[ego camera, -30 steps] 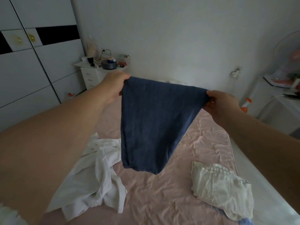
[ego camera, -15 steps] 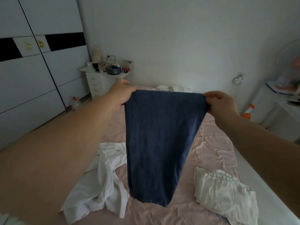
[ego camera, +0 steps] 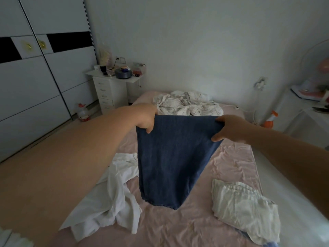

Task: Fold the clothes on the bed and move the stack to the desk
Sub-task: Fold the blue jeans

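A dark blue garment [ego camera: 169, 157] hangs doubled over in the air above the pink bed [ego camera: 178, 227]. My left hand [ego camera: 145, 118] pinches its top left corner and my right hand [ego camera: 229, 128] pinches its top right corner, stretching the top edge flat. Its lower end touches or nearly touches the sheet. A loose white shirt [ego camera: 110, 196] lies crumpled on the bed to the left. A folded off-white garment [ego camera: 245, 211] lies on the right part of the bed, over something blue at the bottom edge.
A crumpled white patterned sheet [ego camera: 187, 105] sits at the head of the bed. A white drawer unit [ego camera: 110, 91] with small items stands at the back left, beside the wardrobe [ego camera: 35, 77]. A white desk [ego camera: 309, 113] and a fan stand at the right.
Both hands have lowered the blue garment towards the bed, so its bottom end now reaches the sheet. The view has tilted down and the crumpled sheet at the head shows.
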